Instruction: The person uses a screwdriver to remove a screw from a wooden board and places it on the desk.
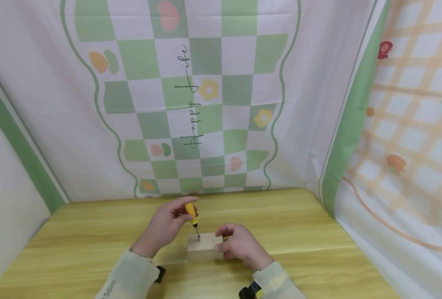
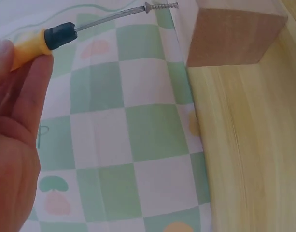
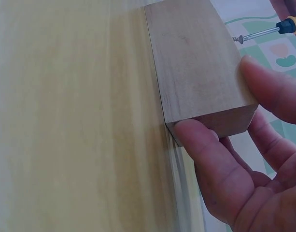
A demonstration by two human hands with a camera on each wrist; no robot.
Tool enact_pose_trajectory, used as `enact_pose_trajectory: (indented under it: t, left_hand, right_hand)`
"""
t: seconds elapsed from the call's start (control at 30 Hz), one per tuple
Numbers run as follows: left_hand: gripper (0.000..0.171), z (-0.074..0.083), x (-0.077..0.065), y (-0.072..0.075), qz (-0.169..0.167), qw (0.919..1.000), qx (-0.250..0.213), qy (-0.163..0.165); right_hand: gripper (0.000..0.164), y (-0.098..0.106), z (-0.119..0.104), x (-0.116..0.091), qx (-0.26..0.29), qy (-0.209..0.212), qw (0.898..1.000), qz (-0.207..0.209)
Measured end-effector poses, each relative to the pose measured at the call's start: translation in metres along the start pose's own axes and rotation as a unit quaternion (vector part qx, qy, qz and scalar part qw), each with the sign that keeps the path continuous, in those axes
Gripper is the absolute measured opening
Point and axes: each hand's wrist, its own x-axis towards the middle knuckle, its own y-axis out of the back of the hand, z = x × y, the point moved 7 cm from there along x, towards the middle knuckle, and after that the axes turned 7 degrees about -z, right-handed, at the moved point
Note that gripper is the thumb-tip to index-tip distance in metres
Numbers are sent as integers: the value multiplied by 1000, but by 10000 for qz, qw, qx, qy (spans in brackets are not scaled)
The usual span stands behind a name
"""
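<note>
My left hand [image 1: 164, 227] holds a screwdriver [image 1: 192, 214] by its yellow handle, its thin shaft slanting down. The tip meets the head of a screw [image 2: 162, 6], whose threaded shank shows above the block in the left wrist view. The pale wooden block [image 1: 205, 255] lies on the table, with a few small dark marks along its top beside the screw. At the block's right end, my right hand [image 1: 242, 246] grips it between thumb and fingers. In the right wrist view, fingertips press on the end and long edge of the block [image 3: 196, 63].
The wood-grain table [image 1: 299, 232] spreads around both hands. Behind it hangs a green and white checked cloth [image 1: 239, 89], with an orange plaid cloth [image 1: 411, 137] on the right. Dark bands sit on both wrists.
</note>
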Motion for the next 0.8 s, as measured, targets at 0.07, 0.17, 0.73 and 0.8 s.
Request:
enact_pose_trajectory:
  t: [0.07, 0.17, 0.73, 0.8]
  left_hand:
    - [45, 6, 0, -1, 181, 9996, 182, -90]
    - [42, 14, -1, -4, 438, 9962, 681, -311]
    - [54, 0, 1, -4, -118, 9993, -252, 233]
    - [54, 0, 1, -3, -41, 9996, -160, 242]
  right_hand:
    - [37, 0, 0, 0, -8, 19, 10000, 5]
    - [37, 0, 0, 0, -3, 45, 10000, 5]
    - [37, 0, 0, 0, 17, 54, 10000, -14]
    - [37, 0, 0, 0, 3, 49, 10000, -10]
